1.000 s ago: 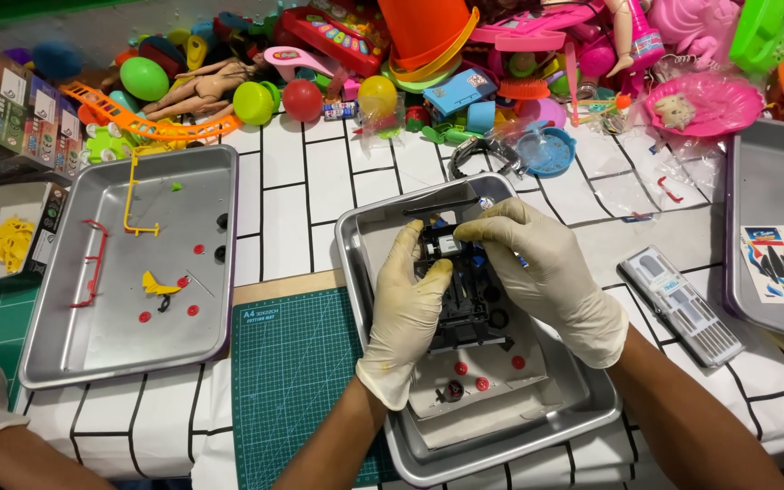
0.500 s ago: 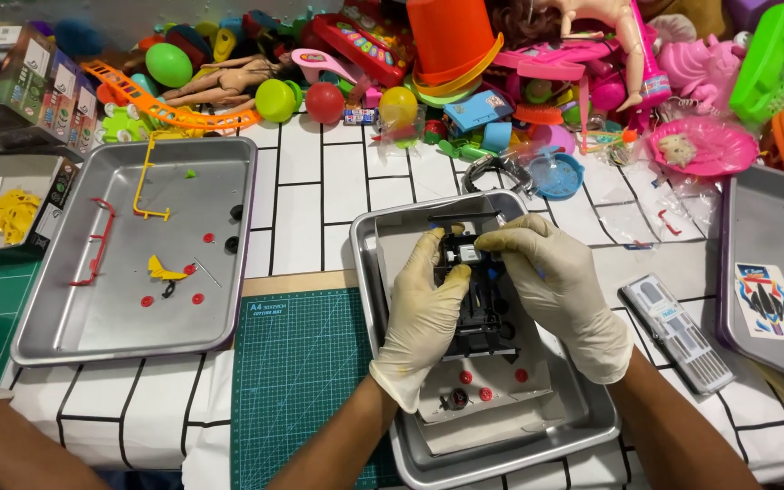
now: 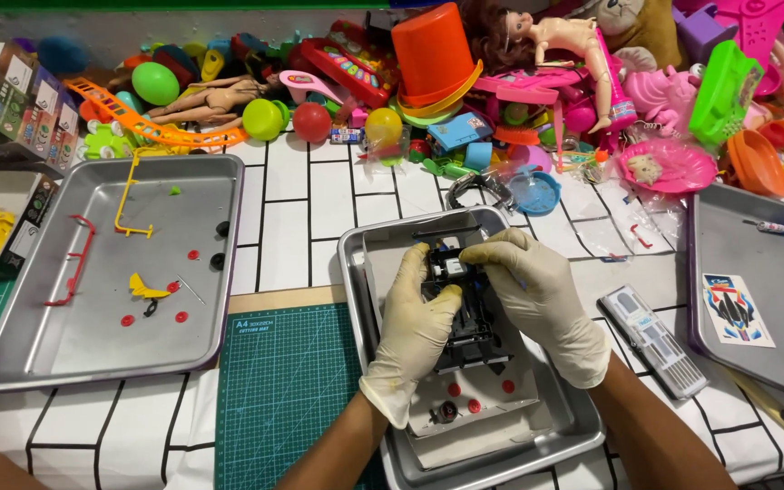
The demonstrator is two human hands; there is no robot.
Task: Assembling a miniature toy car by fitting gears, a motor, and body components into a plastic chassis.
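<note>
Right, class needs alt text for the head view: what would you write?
Two gloved hands, left hand and right hand, hold a small black toy chassis over a metal tray. A second tray of red and yellow parts lies left, a green cutting mat between, toys piled behind.

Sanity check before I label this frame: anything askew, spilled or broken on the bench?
Nothing looks spilled or broken. Both gloved hands, left hand and right hand, grip the black toy chassis over the middle tray. Small loose red parts lie scattered in the left tray.
</note>
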